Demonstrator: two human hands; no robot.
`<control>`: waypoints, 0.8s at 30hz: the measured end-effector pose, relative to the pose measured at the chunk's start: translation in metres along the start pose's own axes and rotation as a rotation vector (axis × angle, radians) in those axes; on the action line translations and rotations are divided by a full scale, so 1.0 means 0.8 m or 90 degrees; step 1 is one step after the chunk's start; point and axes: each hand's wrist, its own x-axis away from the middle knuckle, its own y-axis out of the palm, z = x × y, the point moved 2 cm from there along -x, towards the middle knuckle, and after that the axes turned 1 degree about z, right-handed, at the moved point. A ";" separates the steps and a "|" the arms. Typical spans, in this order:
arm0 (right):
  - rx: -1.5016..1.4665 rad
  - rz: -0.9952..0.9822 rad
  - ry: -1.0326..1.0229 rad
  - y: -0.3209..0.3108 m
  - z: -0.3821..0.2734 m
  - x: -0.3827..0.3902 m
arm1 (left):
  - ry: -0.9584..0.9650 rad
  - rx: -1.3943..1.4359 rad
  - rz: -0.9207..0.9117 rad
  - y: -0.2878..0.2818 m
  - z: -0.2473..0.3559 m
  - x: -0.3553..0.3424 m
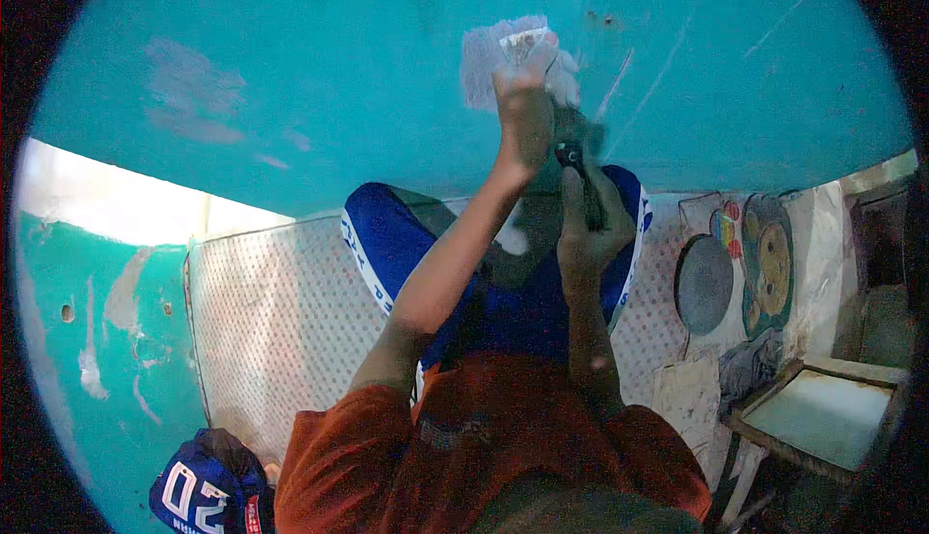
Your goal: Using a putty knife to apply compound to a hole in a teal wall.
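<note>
In front of me rises a teal wall (368,99) with a pale lilac-white patch (479,65) on it. My left hand (525,103) reaches up to this patch; its fingers are blurred against the pale area, and I cannot tell whether they hold anything. Lower and to the right, my right hand (592,234) is closed around a tool with a black handle (570,155). The tool points up toward the patch, but its working end is smeared and partly hidden, so its kind is unclear.
I sit on a dotted, pale mat (271,311), knees in blue trousers (387,234) near the wall. A dark blue bag-like cloth item (218,481) lies at lower left. To the right are a grey round disc (704,284) and a wooden-framed small table (823,413).
</note>
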 end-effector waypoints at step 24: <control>0.049 -0.010 -0.079 0.009 0.018 -0.011 | 0.182 -0.161 0.075 0.000 0.014 -0.020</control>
